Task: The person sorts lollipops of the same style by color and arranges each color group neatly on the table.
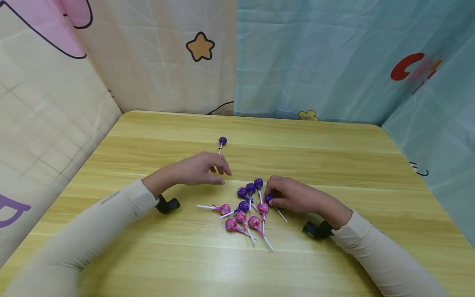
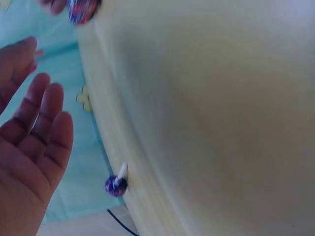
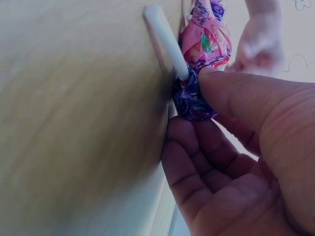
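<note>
My right hand pinches a purple-wrapped lollipop by its head, thumb on one side and fingertips on the other. The white stick points away from the fingers, close to the table surface. A pink lollipop lies right beside it. My left hand hovers left of the pile with relaxed, spread fingers and nothing between them. Just beyond it lies a lone purple lollipop, its stick end hidden behind the hand. Purple lollipops and pink lollipops form a loose pile between the hands.
The wooden table has its far edge against a cream curtain and a light blue curtain. A pink lollipop lies at the pile's left, stick pointing left. Black wrist cameras sit under both wrists.
</note>
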`<state>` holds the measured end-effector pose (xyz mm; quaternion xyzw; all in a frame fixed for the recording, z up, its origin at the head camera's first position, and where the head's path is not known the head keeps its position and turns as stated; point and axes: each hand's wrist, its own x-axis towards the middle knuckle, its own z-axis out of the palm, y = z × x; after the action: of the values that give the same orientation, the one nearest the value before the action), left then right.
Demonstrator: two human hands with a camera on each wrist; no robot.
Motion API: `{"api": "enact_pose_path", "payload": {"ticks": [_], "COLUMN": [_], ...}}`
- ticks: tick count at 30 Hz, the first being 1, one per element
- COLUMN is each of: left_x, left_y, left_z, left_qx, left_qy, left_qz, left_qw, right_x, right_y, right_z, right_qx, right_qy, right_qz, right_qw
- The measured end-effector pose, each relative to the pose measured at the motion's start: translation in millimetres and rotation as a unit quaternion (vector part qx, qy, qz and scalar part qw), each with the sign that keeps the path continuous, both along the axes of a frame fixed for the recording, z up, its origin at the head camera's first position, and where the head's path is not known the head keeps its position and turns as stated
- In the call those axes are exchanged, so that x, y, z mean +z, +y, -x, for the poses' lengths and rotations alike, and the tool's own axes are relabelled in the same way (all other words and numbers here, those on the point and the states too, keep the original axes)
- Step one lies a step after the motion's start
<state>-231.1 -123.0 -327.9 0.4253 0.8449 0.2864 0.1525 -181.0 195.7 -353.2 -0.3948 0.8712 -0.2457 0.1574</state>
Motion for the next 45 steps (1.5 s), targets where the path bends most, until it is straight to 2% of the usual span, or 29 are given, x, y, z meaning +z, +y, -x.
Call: {"api": "enact_pose_path", "payload": {"ticks": [2, 5, 10, 14, 21, 32, 39, 45], "left_x": [-0.6, -1.7, -4.5, -7.9, -14.3, -13.9, -16.1, -19.9], "left_y": [-0.7, 1.3, 7.1, 9.4, 7.1, 9.1, 9.6, 6.7], "left_z": [-13.7, -29.5, -42.4, -45.0, -45.0, -49.5, -52.8, -57.0], "left_qx": [-0.034, -0.059, -0.085, -0.097, -0.100, -0.077, -0.071, -0.045], "left_qy": [-0.009, -0.022, -0.029, -0.038, -0.039, -0.055, -0.050, -0.053], "left_qz": [0.014, 0.023, 0.017, 0.019, 0.025, 0.026, 0.032, 0.025], "left_qw": [0.9993, 0.9978, 0.9958, 0.9944, 0.9939, 0.9952, 0.9957, 0.9972], "right_x": [0.1, 0.9, 0.3, -1.4, -2.3, -0.6, -1.6, -2.0], "right_y": [0.1, 1.0, 1.6, 1.1, -0.8, -2.7, -3.4, -2.9], "right_z": [0.2, 0.3, -0.7, -2.2, -2.9, -3.2, -3.1, 2.0], "right_qx": [-0.001, -0.004, -0.010, -0.010, -0.003, -0.005, -0.007, -0.009], "right_qy": [0.001, 0.003, 0.000, -0.004, 0.002, 0.007, -0.001, -0.013], "right_qz": [-0.004, -0.008, -0.006, -0.002, 0.001, -0.003, -0.002, 0.000], "right_qw": [1.000, 1.000, 1.000, 1.000, 1.000, 1.000, 1.000, 1.000]}}
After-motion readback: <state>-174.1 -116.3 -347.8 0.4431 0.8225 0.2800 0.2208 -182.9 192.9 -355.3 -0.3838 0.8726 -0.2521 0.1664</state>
